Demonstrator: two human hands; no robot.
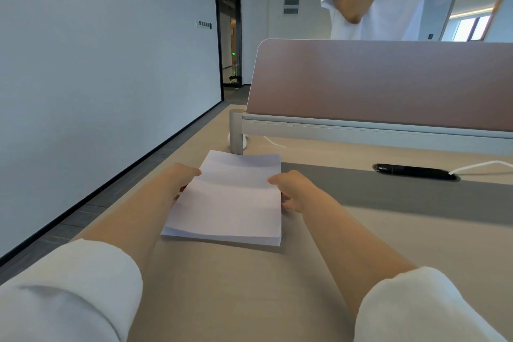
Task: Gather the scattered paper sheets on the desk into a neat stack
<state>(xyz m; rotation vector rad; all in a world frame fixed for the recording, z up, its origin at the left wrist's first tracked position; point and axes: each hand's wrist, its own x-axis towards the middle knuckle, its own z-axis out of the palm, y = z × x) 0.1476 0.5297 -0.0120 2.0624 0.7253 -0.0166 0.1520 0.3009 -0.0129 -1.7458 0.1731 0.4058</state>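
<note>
The table (249,286) fills most of what I can see, a beige top with a darker grey band running across it towards the far side. Along its far edge stands a mauve divider panel (388,80) on a grey rail, and behind that someone in a white T-shirt (388,3) is standing with arms raised.

The paper stack (230,200) sits close to the table's left edge, towards the far left corner, just short of the divider's grey post (236,130). Its near end rests on the table; I cannot tell whether the far end is lifted a little. No loose sheets lie anywhere else on the part of the table I can see, so the gathering looks done.

The left hand (183,178) grips the stack's left edge, thumb on the top sheet and fingers tucked in at the side. The right hand (294,191) clasps the right edge the same way, thumb on top and fingers curled against the side.

What seems left is the tidying. At the near left corner the sheets fan out slightly, their edges stepped rather than flush, so I would judge that a little squaring up is needed, and then letting go.

Smaller things: a black cable port (415,171) is set in the grey band, well apart from the paper, with a white cable (483,165) running out of it.
</note>
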